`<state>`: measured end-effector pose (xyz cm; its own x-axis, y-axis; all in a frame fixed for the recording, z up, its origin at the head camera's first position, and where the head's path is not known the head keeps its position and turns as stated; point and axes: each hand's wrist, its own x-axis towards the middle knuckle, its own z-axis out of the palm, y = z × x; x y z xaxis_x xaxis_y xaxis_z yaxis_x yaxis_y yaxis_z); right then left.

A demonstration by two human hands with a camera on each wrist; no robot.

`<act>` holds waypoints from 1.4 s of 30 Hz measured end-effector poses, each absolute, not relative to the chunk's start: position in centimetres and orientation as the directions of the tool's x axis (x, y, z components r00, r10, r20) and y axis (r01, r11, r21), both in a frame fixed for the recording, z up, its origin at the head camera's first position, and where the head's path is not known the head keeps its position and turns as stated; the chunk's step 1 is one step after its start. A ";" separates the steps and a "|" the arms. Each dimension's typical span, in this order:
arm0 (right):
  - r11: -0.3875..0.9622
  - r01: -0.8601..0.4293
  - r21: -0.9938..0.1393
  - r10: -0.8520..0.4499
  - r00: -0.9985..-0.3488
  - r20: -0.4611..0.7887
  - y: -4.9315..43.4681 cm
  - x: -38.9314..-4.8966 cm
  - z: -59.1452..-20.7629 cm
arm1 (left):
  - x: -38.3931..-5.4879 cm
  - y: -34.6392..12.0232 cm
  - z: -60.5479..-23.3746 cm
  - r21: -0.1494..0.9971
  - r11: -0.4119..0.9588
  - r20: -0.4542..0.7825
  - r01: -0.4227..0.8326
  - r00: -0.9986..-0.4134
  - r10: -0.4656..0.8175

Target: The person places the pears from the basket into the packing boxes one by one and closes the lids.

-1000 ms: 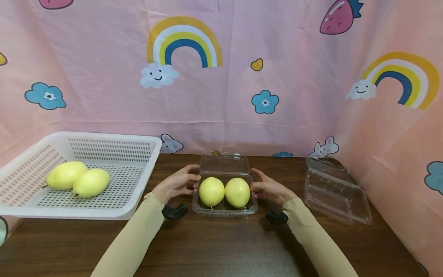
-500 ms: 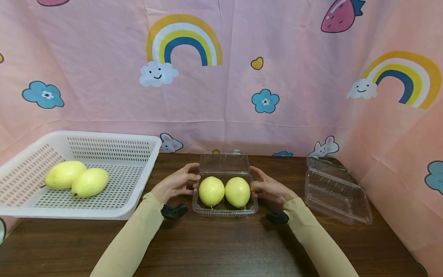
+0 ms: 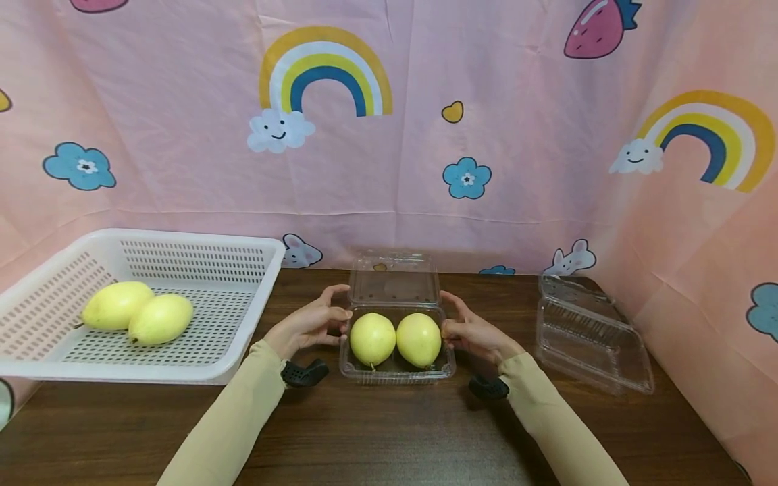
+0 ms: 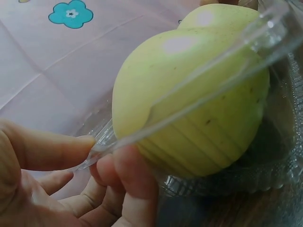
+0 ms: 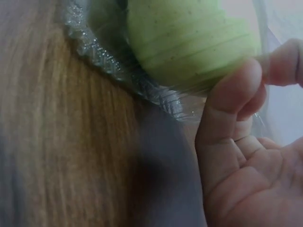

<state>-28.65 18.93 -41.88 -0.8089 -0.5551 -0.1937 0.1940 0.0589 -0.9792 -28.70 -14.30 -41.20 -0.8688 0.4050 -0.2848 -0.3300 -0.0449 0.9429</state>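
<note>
A clear plastic clamshell box (image 3: 398,375) stands mid-table in the head view, its lid (image 3: 394,287) raised at the back. Inside sit two pale yellow pears side by side, a left pear (image 3: 373,339) and a right pear (image 3: 419,340). My left hand (image 3: 310,326) pinches the box's left rim between thumb and fingers, as the left wrist view shows close up. On the opposite side, my right hand (image 3: 479,333) pinches the right rim with thumb (image 5: 232,90) and fingers. The right wrist view shows the ribbed wall (image 5: 165,101) of the box near the wooden table.
At the left is a white perforated basket (image 3: 240,337) with two more pears (image 3: 161,319) in it. Another clear plastic box (image 3: 589,337) stands at the right, its lid raised. A patterned pink cloth (image 3: 425,223) hangs behind the dark wooden table (image 3: 377,439).
The lid at the back of the box has swung further up and shows taller. Both hands keep their hold at the sides, and the pears stay in place.
</note>
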 end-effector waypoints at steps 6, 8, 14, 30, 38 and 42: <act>0.039 0.198 -0.979 -0.548 -0.816 -0.187 18.9 -28.3 -41.8 | -28.7 -14.3 -41.2 0.946 -0.056 -0.268 -0.320 -0.867 0.420; 0.025 0.200 -0.980 -0.547 -0.817 -0.181 18.9 -28.2 -41.9 | -28.6 -14.3 -41.2 0.946 -0.061 -0.264 -0.318 -0.866 0.425; -0.017 0.166 -0.986 -0.554 -0.822 -0.129 18.8 -28.1 -42.1 | -28.5 -14.2 -41.1 0.946 -0.067 -0.260 -0.318 -0.864 0.431; -0.012 0.077 -0.997 -0.542 -0.838 -0.058 19.0 -27.6 -42.4 | -28.3 -14.1 -40.9 0.961 -0.020 -0.245 -0.277 -0.878 0.411; -0.041 0.060 -0.997 -0.549 -0.835 -0.027 19.1 -27.2 -42.4 | -27.9 -14.0 -40.7 0.968 0.013 -0.239 -0.251 -0.905 0.351; -0.041 0.049 -0.998 -0.547 -0.837 -0.018 19.1 -27.1 -42.5 | -27.7 -14.1 -40.6 0.970 0.026 -0.238 -0.243 -0.914 0.330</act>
<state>-27.10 19.12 -42.46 -0.8367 -0.5473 -0.0184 0.0488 -0.0411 -0.9980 -27.68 -14.11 -40.58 -0.9136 0.3297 -0.2381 -0.2433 0.0260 0.9696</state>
